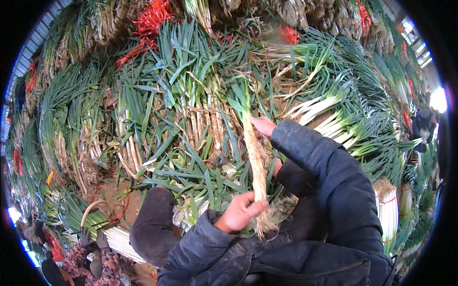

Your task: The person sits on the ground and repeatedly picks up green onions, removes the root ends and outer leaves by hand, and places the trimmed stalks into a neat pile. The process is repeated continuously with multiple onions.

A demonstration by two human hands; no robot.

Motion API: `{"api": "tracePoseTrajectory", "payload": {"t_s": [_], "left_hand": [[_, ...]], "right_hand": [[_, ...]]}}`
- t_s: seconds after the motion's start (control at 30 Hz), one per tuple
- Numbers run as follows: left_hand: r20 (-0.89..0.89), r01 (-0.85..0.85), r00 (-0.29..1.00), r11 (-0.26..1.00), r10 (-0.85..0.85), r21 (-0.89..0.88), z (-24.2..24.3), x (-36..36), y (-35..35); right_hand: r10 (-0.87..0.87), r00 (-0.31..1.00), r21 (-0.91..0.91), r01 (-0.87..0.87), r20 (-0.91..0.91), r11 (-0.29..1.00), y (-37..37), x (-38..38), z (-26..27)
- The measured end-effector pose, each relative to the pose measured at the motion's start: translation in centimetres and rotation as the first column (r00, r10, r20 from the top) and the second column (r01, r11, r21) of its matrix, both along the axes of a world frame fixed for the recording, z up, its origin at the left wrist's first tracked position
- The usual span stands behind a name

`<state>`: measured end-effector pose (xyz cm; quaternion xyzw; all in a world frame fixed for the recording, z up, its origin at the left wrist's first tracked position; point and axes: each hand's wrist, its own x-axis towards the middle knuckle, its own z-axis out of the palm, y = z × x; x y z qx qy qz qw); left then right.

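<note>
A thick green onion [253, 152] with dry, brownish outer skin stands at a slight tilt before me, its green leaves away from me and its roots towards me. My left hand [241, 211] is closed around its root end. Higher up, where the white stalk turns green, my right hand [263, 127] grips it. Untrimmed green onions [200, 125] with brown stalks lie just beyond, to the left. To the right rest peeled green onions [318, 107] with clean white stalks. Loose leaves and pale peelings [191, 211] cover the ground between my knees.
Red plastic ties [154, 21] lie on the onions at the top. A tied bundle with white stalks [386, 214] stands at the right. At lower left, a gloved person [93, 239] works by a long bundle of white stalks [123, 243]. Unpeeled onions [71, 125] line the left.
</note>
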<state>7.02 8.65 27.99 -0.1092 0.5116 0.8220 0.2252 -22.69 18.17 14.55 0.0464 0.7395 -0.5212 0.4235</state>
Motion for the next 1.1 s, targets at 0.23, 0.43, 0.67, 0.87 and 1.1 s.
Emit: {"api": "tracePoseTrajectory", "payload": {"t_s": [0.23,0.43,0.67,0.87,1.1], "left_hand": [[-0.131,0.105,0.983,0.978,-0.129,-0.179,2.7,4.9,0.8],[-0.283,0.072,0.944,0.943,-0.169,-0.324,2.6,7.7,0.1],[-0.279,0.004,0.926,0.745,-0.255,-0.667,-4.1,9.0,-0.8],[-0.2,0.059,0.909,0.587,-0.366,-0.807,-6.9,10.3,-0.8],[-0.248,-0.142,0.943,0.409,-0.22,-0.901,-4.7,8.0,-0.8]], "right_hand": [[-0.287,0.956,-0.222,0.294,0.065,0.929,-0.8,0.7,-0.2],[-0.334,0.939,-0.401,0.336,0.078,0.852,-2.6,1.9,8.5],[-0.35,0.894,-0.524,0.163,-0.28,0.836,-1.0,1.4,15.6],[-0.391,0.787,-0.562,0.07,-0.477,0.824,-0.2,5.2,21.0],[-0.254,0.746,-0.471,-0.09,-0.616,0.877,0.4,10.6,22.6]]}}
